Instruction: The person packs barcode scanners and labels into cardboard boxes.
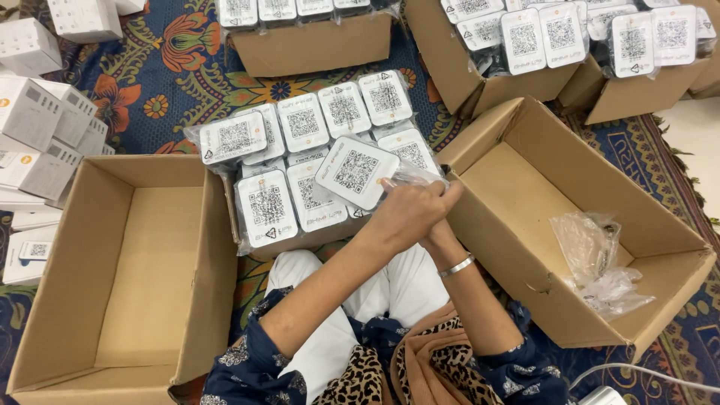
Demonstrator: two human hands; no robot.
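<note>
My left hand (405,214) and my right hand (437,234) are pressed together over the middle box, both closed on a white square device (356,172) with a printed code panel, in a clear plastic bag. My left hand lies over the right and hides most of it. A silver bangle (457,266) circles my right wrist. Under the held device, a small cardboard box (300,244) is packed with several more bagged white devices (266,206) standing on edge.
A large empty cardboard box (142,277) sits at my left. Another open box (495,217) at my right holds crumpled clear bags (600,262). More boxes of bagged devices (525,37) line the back. White cartons (37,142) are stacked at far left on a patterned rug.
</note>
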